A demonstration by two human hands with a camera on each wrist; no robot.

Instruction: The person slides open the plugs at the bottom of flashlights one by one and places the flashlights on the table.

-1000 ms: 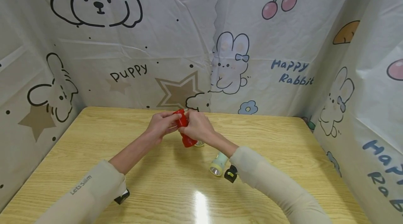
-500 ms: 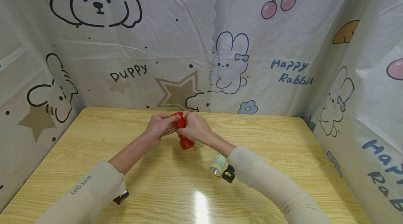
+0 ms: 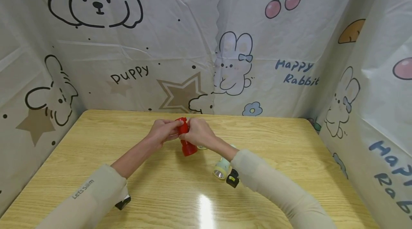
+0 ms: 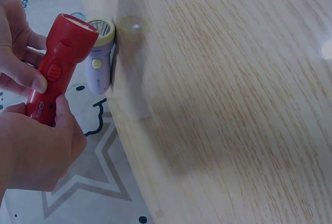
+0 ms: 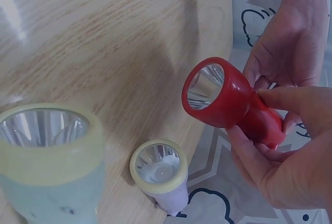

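Note:
Both hands hold a red flashlight [image 3: 189, 148] above the far middle of the table. Its tail end lies between the left thumb and fingers of the left hand [image 3: 163, 133]. The right hand [image 3: 200, 134] pinches the body nearer the wide head, which points down toward me. A slide switch [image 4: 54, 72] shows on the red body in the left wrist view, with the right thumb beside it. In the right wrist view the lens [image 5: 206, 86] is unlit. Behind the right hand lies a purple flashlight [image 4: 98, 63] with a yellow rim, mostly hidden from the head view.
A mint-green flashlight [image 3: 221, 169] with a yellow rim lies under the right forearm. The wooden table [image 3: 161, 193] has a printed cloth [image 3: 145, 43] hanging behind and at the sides. Black wrist-camera parts [image 3: 233, 178] hang below the right sleeve.
The red flashlight has come down slightly and left, and its tilt is a bit steeper. Both hands keep their hold on it. The right hand has shifted a little left and down.

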